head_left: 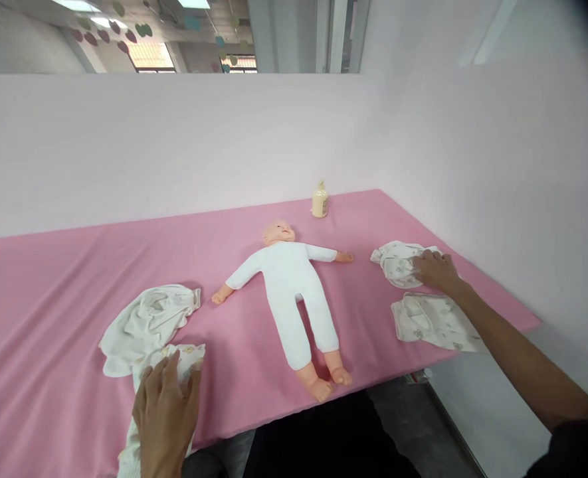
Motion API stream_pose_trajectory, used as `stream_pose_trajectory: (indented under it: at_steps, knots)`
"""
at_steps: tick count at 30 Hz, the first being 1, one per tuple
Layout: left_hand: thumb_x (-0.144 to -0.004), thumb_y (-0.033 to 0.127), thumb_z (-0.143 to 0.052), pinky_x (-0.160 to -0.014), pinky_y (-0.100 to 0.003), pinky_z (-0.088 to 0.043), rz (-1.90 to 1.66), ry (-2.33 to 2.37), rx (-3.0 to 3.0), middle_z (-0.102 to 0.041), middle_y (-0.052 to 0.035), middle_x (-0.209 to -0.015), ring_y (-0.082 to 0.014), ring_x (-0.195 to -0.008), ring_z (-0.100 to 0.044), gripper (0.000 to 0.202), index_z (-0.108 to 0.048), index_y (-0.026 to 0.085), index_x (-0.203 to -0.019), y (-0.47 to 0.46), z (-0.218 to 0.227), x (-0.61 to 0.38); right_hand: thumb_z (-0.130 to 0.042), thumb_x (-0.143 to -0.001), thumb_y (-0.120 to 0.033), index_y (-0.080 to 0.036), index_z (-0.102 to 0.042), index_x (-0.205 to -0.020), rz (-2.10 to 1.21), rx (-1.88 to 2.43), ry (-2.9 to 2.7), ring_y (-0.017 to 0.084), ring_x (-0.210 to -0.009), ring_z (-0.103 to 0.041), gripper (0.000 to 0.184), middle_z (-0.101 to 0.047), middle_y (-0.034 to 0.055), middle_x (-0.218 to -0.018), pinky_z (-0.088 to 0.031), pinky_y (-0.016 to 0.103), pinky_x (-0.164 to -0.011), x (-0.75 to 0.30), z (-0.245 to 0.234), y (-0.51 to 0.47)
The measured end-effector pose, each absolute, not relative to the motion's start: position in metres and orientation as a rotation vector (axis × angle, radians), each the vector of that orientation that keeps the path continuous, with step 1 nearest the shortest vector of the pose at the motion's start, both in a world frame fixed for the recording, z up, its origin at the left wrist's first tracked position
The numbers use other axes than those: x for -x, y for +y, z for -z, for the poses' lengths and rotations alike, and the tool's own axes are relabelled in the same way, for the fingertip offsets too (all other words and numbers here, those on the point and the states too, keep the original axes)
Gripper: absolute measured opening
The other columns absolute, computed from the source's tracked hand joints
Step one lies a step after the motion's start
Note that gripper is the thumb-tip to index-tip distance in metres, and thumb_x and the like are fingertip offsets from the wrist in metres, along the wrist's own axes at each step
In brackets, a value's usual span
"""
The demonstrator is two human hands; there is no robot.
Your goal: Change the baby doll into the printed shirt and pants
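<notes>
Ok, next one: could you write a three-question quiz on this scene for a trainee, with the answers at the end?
1. True or false: the pale-yellow plastic pump bottle stands farther from the camera than the white-bodied baby doll.

2. Multiple choice: what does the right hand touch?
A) the pump bottle
B) the crumpled white patterned cloth
C) nothing at all

3. Short answer: what is under the fingers of the left hand?

Key:
1. True
2. B
3. A white cloth with a yellowish print
</notes>
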State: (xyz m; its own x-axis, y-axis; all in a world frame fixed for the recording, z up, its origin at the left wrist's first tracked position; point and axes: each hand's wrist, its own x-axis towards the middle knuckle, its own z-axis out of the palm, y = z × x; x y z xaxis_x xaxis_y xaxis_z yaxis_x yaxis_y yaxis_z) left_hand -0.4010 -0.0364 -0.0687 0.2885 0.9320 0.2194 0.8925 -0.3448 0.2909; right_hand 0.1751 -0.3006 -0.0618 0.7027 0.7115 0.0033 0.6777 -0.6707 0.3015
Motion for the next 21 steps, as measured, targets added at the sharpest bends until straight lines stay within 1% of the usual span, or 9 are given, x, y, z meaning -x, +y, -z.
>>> stream_pose_trajectory:
  at_steps: [2,4,7,8,10,13,16,19,21]
  knots:
    - [-0.093,0.056,-0.025,-0.119,-0.053,-0.026,-0.574,1.699,-2.46,-0.047,-0.021,-0.143,-0.0371,-0.144,-0.031,0.071,-0.048,0.006,-0.14,-0.04,0.069,0.396,-0.051,-0.089,-0.022,-0.016,-0.052,-0.135,-0.237,-2.617,1.198,0.036,-0.124,-0.046,0.047,-0.048,0.0217,-0.142,-0.029,0.048,-0.1,-0.181,0.055,-0.292]
    - [-0.094,0.057,-0.025,-0.119,-0.052,-0.027,-0.639,1.683,-2.458,-0.048,-0.0206,-0.142,-0.0362,-0.143,-0.032,0.071,-0.051,0.007,-0.136,-0.045,0.067,0.386,-0.051,-0.087,-0.017,-0.017,-0.047,-0.141,-0.218,-2.591,1.304,0.033,-0.125,-0.047,0.053,-0.049,0.0199,-0.143,-0.03,0.045,-0.1,-0.184,0.051,-0.28]
    - [-0.095,0.057,-0.028,-0.119,-0.052,-0.027,-0.766,1.619,-2.438,-0.049,-0.0183,-0.142,-0.0336,-0.145,-0.031,0.065,-0.054,0.011,-0.132,-0.058,0.063,0.37,-0.047,-0.088,-0.013,-0.013,-0.061,-0.123,-0.149,-2.581,1.32,0.03,-0.111,-0.057,0.038,-0.066,0.0187,-0.119,-0.035,0.041,-0.094,-0.184,0.044,-0.262]
    - [-0.095,0.056,-0.03,-0.12,-0.052,-0.027,-0.804,1.568,-2.434,-0.049,-0.0173,-0.142,-0.0325,-0.145,-0.032,0.063,-0.055,0.012,-0.132,-0.063,0.061,0.365,-0.045,-0.088,-0.013,-0.012,-0.063,-0.116,-0.167,-2.593,1.301,0.03,-0.105,-0.059,0.033,-0.068,0.019,-0.11,-0.036,0.042,-0.092,-0.184,0.04,-0.257]
    - [-0.096,0.055,-0.033,-0.12,-0.051,-0.028,-0.861,1.436,-2.427,-0.049,-0.0149,-0.143,-0.0304,-0.145,-0.032,0.058,-0.053,0.015,-0.133,-0.071,0.057,0.355,-0.042,-0.092,-0.017,-0.01,-0.063,-0.111,-0.255,-2.627,1.256,0.031,-0.098,-0.061,0.03,-0.069,0.0201,-0.102,-0.038,0.043,-0.088,-0.184,0.022,-0.25]
    - [-0.096,0.053,-0.037,-0.119,-0.053,-0.029,-0.853,1.283,-2.384,-0.048,-0.0111,-0.145,-0.0289,-0.145,-0.031,0.053,-0.052,0.021,-0.134,-0.076,0.043,0.336,-0.042,-0.094,-0.027,-0.012,-0.061,-0.112,-0.515,-2.812,1.227,0.03,-0.089,-0.061,0.031,-0.069,0.0167,-0.095,-0.04,0.041,-0.081,-0.177,-0.025,-0.247]
    - [-0.095,0.055,-0.043,-0.117,-0.056,-0.032,-0.793,1.194,-2.263,-0.045,-0.0072,-0.148,-0.0292,-0.144,-0.034,0.05,-0.052,0.027,-0.134,-0.078,0.013,0.309,-0.051,-0.091,-0.032,-0.019,-0.062,-0.104,-0.731,-3.242,1.307,0.022,-0.068,-0.057,0.022,-0.063,0.0045,-0.072,-0.039,0.033,-0.064,-0.153,-0.088,-0.247]
    - [-0.094,0.056,-0.048,-0.115,-0.051,-0.036,-0.772,0.929,-2.129,-0.044,-0.0037,-0.15,-0.0269,-0.142,-0.038,0.051,-0.047,0.033,-0.14,-0.083,-0.027,0.27,-0.061,-0.084,-0.024,-0.021,-0.061,-0.083,-0.724,-3.6,1.662,0.014,-0.057,-0.049,0.004,-0.057,-0.0016,-0.065,-0.035,0.027,-0.053,-0.109,-0.151,-0.243]
    - [-0.092,0.055,-0.053,-0.112,-0.046,-0.042,-0.733,0.686,-2.081,-0.041,-0.0034,-0.152,-0.0261,-0.141,-0.039,0.056,-0.041,0.035,-0.143,-0.089,-0.051,0.24,-0.064,-0.082,-0.017,-0.02,-0.061,-0.08,-0.648,-3.656,2.046,0.012,-0.057,-0.049,0.005,-0.057,-0.0029,-0.065,-0.035,0.026,-0.052,-0.072,-0.186,-0.238]
